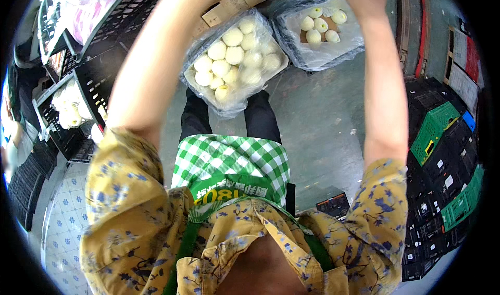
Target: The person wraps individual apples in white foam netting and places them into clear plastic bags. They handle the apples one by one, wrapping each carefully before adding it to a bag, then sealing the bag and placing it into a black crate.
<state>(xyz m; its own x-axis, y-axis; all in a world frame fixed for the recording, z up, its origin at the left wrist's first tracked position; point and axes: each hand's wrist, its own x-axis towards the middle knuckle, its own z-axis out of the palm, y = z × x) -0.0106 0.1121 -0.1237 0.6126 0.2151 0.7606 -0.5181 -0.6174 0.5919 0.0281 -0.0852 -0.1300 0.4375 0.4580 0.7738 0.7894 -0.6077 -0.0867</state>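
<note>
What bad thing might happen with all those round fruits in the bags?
1. The near bag-lined box of pale round fruit is heaped above its rim and sits by the person's legs; a nudge might roll some onto the concrete floor.
2. Both arms reach up out of the picture, so neither hand is visible; anything held there might drop onto the fruit and bruise it.
3. The far box has loose plastic that might snag.
</note>
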